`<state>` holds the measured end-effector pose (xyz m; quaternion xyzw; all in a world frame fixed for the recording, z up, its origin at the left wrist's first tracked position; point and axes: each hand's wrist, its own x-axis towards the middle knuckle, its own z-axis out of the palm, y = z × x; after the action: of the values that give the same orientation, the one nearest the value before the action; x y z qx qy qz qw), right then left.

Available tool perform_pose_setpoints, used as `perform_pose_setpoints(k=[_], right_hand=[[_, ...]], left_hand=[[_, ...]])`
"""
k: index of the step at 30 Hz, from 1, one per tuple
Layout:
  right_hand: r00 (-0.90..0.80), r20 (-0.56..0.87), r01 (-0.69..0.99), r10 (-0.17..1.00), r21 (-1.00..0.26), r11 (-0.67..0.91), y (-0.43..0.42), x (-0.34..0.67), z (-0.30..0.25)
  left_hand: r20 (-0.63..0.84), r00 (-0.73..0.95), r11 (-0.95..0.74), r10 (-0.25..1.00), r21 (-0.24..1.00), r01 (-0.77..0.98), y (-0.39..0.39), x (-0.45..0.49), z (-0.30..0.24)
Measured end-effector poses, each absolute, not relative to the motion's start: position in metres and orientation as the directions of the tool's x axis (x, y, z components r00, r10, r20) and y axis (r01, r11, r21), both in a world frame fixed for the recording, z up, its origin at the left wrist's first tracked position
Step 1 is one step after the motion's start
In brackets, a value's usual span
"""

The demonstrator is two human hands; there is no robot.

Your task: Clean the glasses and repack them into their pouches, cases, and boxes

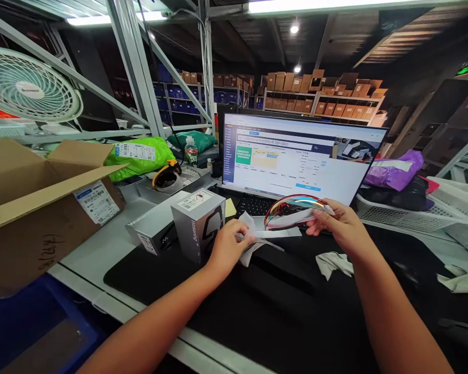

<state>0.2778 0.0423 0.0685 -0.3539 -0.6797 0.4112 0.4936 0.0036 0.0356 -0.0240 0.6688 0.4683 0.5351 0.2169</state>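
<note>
My right hand (337, 221) is closed on the end of a pair of sports glasses (302, 200) with a red rim and a shiny mirrored lens. A white strip of wrapping lies along the glasses near my fingers. My left hand (231, 240) pinches a piece of white wrapping (249, 222), thin like paper or soft foam. Just left of that hand stands an upright grey box (189, 234) with a label on top. Beside it lies a second grey box (150, 221). A crumpled pale scrap (334, 264) rests on the black mat (281, 317) below my right hand.
Behind my hands are a monitor (273, 161) and a keyboard (251, 204). An open carton (35, 223) stands left, above a blue bin (42, 322). Another grey tray holds orange goggles (167, 175). White baskets (401, 213) with a purple parcel (393, 171) stand right, near a mouse (407, 272).
</note>
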Motion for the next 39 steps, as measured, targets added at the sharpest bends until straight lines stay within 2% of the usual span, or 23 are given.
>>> perform_pose_setpoints(k=[9,16,19,24,29,33,36,39], right_hand=[[-0.297,0.387,-0.016,0.873,-0.916,0.401,0.036,0.279,0.065],[-0.310,0.368,0.036,0.877,-0.917,0.398,0.036,0.273,0.064],[-0.367,0.376,0.064,0.851,-0.902,0.426,0.036,0.272,0.063],[-0.370,0.406,0.241,0.836,-0.827,0.509,0.032,0.268,0.063],[-0.296,0.515,0.509,0.805,-0.628,0.589,0.034,0.270,0.065],[-0.297,0.540,0.611,0.788,-0.526,0.591,0.035,0.272,0.066],[-0.277,0.510,0.607,0.814,-0.564,0.560,0.035,0.267,0.061],[-0.146,0.452,0.428,0.880,-0.773,0.468,0.036,0.253,0.051]], left_hand=[[0.508,0.054,-0.497,0.860,0.810,0.312,0.035,0.005,-0.021],[0.481,0.063,-0.478,0.874,0.830,0.289,0.033,0.013,-0.025],[0.474,0.068,-0.473,0.878,0.838,0.272,0.032,0.014,-0.024],[0.465,0.107,-0.477,0.879,0.844,0.245,0.027,0.013,-0.020],[0.450,0.109,-0.462,0.886,0.870,0.170,0.026,0.015,-0.024],[0.461,0.071,-0.466,0.885,0.872,0.148,0.025,0.016,-0.025],[0.494,0.024,-0.491,0.869,0.855,0.166,0.023,0.014,-0.021],[0.573,-0.013,-0.550,0.820,0.793,0.264,0.020,0.012,-0.017]])
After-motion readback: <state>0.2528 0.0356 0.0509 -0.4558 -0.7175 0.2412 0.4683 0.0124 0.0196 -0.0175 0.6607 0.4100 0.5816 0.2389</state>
